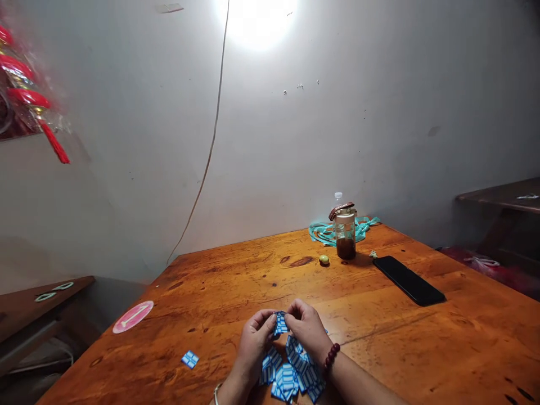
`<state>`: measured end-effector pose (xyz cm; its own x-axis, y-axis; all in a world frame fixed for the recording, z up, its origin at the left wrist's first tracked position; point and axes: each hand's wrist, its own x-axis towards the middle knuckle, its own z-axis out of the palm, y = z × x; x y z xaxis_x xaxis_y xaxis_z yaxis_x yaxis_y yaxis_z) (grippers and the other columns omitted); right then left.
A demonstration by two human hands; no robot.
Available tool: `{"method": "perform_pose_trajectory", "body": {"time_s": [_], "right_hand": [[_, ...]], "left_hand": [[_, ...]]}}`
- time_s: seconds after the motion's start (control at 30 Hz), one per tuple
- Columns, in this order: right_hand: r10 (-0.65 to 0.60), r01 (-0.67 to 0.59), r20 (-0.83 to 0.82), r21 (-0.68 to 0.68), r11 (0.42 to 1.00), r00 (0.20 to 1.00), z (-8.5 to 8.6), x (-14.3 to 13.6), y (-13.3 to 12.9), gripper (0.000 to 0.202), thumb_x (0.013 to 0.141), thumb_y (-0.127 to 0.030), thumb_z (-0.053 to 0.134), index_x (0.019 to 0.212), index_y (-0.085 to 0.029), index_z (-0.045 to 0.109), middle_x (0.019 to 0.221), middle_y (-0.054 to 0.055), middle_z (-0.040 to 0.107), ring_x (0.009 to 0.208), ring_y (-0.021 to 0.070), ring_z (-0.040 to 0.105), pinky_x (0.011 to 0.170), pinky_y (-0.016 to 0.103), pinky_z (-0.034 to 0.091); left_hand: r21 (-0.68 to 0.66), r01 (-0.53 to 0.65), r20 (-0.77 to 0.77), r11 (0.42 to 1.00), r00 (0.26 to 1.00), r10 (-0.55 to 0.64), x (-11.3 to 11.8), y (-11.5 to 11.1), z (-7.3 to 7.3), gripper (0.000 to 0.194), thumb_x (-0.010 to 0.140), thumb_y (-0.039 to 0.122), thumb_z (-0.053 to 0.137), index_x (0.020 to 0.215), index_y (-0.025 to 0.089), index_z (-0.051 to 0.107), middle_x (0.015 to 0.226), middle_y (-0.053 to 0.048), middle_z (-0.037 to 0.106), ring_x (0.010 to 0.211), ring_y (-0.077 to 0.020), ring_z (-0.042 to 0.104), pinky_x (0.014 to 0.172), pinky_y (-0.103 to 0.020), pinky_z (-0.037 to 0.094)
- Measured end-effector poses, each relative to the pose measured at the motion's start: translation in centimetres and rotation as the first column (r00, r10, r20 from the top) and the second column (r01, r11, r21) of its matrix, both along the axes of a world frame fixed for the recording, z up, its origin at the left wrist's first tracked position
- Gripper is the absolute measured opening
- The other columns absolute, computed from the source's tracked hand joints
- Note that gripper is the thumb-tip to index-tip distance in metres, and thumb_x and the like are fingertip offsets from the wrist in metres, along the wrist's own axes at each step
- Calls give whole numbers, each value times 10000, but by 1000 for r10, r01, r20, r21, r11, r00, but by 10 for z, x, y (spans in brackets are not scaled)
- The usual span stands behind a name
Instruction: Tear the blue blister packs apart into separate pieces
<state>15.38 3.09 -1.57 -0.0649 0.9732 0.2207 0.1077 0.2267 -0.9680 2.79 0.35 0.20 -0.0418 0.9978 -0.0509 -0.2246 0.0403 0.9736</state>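
Note:
A small flat blue-and-white patterned piece (280, 324) is pinched between both my hands, just above the table. My left hand (254, 343) grips its left edge with thumb and fingers, and a pale bracelet shows at that wrist. On the other edge, my right hand (309, 331) has its thumb and fingers closed; dark red beads circle the wrist. Beneath the hands lies a loose pile of similar blue-and-white pieces (287, 381), partly hidden by the hands. One single square piece (190, 359) lies apart to the left.
Across the wooden table (236, 275) stand a jar of dark liquid (346, 239), teal ribbon (323, 233) and a small yellow-green object (324, 260). A black phone (408, 280) lies right. A pink round sticker (133, 317) marks the left edge. The wall (270, 140) rises behind.

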Motion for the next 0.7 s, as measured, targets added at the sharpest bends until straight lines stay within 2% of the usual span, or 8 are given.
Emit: {"method": "perform_pose_trajectory", "body": {"time_s": [0.13, 0.23, 0.3, 0.4, 0.5, 0.63, 0.7], "right_hand": [[-18, 15, 81, 42, 999, 997, 2, 0, -3, 95, 676, -194, 447, 590, -172, 481, 535, -45, 477, 517, 90, 448, 465, 181, 320], [4, -17, 143, 90, 996, 990, 0, 8, 0, 103, 713, -215, 432, 690, -174, 524, 617, -28, 522, 564, 99, 475, 510, 192, 346], [-13, -20, 252, 127, 992, 968, -1, 16, 3, 123, 707, -212, 455, 768, -180, 557, 696, -9, 545, 625, 111, 492, 564, 209, 358], [5, -94, 481, 161, 982, 876, -2, 29, 4, 132, 664, -214, 534, 771, -203, 610, 734, 4, 547, 713, 137, 494, 659, 253, 348], [105, -232, 583, 148, 961, 806, -1, 39, 2, 149, 658, -257, 575, 792, -228, 636, 736, 1, 546, 730, 141, 490, 709, 280, 334], [351, -467, 559, 75, 881, 751, 4, 45, -1, 209, 637, -277, 616, 838, -224, 640, 775, 3, 538, 708, 123, 487, 630, 226, 362], [413, -531, 551, 65, 845, 725, 6, 47, -2, 222, 632, -302, 633, 837, -217, 643, 790, 5, 533, 732, 128, 489, 633, 221, 371]], "left_hand": [[57, 18, -58, 998, 998, -14, 0, 0, -3, 229, 600, 271, 676, 773, 133, 620, 719, -41, 633, 613, -110, 554, 562, -196, 426], [97, -8, -107, 995, 994, 18, -2, 3, -6, 199, 621, 261, 657, 770, 136, 612, 711, -32, 630, 614, -110, 551, 558, -197, 425], [107, -39, -121, 994, 991, 52, -4, 3, -7, 191, 634, 264, 644, 773, 139, 607, 703, -25, 626, 601, -107, 547, 547, -197, 423], [130, -58, -123, 990, 990, 74, -4, 3, -5, 193, 636, 271, 635, 776, 141, 604, 711, -24, 625, 618, -112, 551, 565, -208, 431], [170, -67, -125, 983, 988, 88, -4, 2, -3, 208, 631, 286, 632, 779, 142, 607, 714, -26, 623, 628, -116, 554, 571, -215, 435], [210, -127, -91, 970, 985, 149, -9, 5, -3, 229, 623, 302, 630, 788, 144, 606, 718, -27, 620, 629, -111, 554, 566, -213, 435], [211, -175, -61, 962, 980, 192, -12, 9, -4, 227, 621, 299, 628, 791, 149, 602, 725, -22, 617, 632, -104, 552, 562, -206, 433]]}}
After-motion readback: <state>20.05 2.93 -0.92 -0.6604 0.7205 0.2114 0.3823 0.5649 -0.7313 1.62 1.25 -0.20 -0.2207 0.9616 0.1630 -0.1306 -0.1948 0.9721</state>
